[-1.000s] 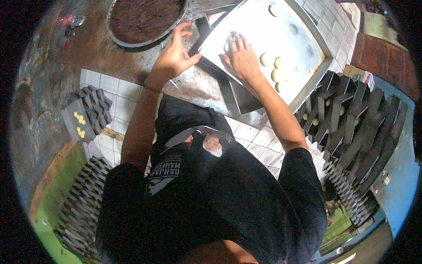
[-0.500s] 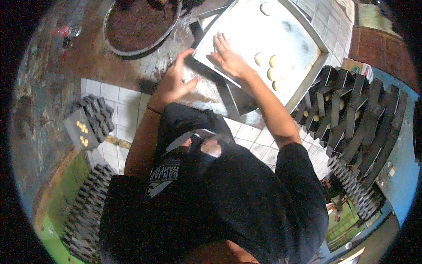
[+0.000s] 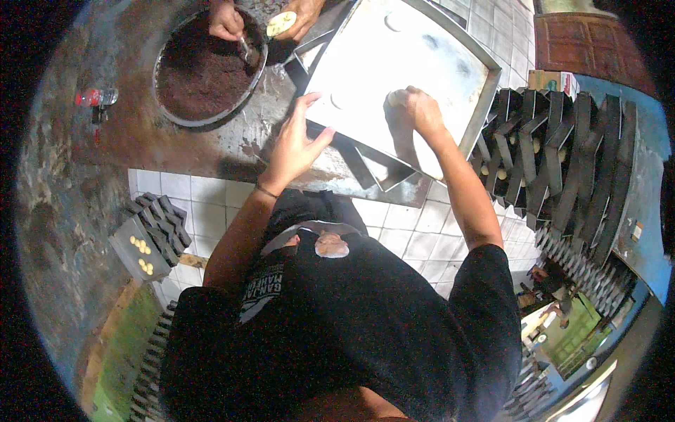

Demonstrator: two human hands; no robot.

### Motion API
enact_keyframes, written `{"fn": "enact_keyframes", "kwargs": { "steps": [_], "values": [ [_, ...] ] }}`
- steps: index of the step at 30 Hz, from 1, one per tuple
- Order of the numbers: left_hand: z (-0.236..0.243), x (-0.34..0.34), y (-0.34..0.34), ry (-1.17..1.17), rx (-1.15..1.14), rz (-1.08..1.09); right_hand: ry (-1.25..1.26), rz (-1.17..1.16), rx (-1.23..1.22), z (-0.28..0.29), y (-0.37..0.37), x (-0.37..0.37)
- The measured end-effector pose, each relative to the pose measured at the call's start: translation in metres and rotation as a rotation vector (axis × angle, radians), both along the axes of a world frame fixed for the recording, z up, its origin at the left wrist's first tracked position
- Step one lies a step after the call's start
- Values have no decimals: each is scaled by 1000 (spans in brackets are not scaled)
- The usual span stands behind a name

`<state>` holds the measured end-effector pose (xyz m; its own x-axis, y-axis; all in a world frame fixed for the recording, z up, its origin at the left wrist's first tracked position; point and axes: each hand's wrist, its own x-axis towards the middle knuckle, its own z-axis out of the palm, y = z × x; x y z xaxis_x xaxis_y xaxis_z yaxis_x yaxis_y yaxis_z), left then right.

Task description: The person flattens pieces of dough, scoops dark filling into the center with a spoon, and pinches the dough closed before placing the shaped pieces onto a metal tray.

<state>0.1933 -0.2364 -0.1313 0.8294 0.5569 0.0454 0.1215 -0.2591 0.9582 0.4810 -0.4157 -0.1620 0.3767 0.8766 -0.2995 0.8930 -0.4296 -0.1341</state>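
A large pale baking tray [image 3: 457,74] with a raised metal rim lies tilted on the worktable, its surface washed out by glare. My right hand [image 3: 426,114] is over the tray, fingers closed round a pale dough ball [image 3: 396,98]. My left hand [image 3: 294,149] is at the tray's left corner, thumb and fingers spread apart, fingertips at the rim. Two more pale dough balls show faintly: one dough ball [image 3: 338,103] near the left hand, another dough ball [image 3: 393,24] at the far side.
Left of the tray stands a round pan [image 3: 204,70] of dark crumbly filling. A co-worker's hand [image 3: 226,21] holds a spoon in it; their other hand [image 3: 306,17] holds flattened dough [image 3: 281,25]. Dark tray stacks [image 3: 562,155] rise at right, a smaller stack [image 3: 144,243] at lower left.
My right hand has moved right and gripped a dough ball. The cluster of dough balls no longer shows there. The co-worker's hands have come into view at the pan.
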Motion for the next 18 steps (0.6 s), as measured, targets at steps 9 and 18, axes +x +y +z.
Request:
{"fn": "enact_keyframes", "kwargs": {
  "steps": [9,18],
  "values": [
    [23,52,22,-151,-383,261,798,-444,539,137,101,-133],
    [117,-3,111,-394,-476,329,861,-707,1314,148,222,-242]
  ]
}}
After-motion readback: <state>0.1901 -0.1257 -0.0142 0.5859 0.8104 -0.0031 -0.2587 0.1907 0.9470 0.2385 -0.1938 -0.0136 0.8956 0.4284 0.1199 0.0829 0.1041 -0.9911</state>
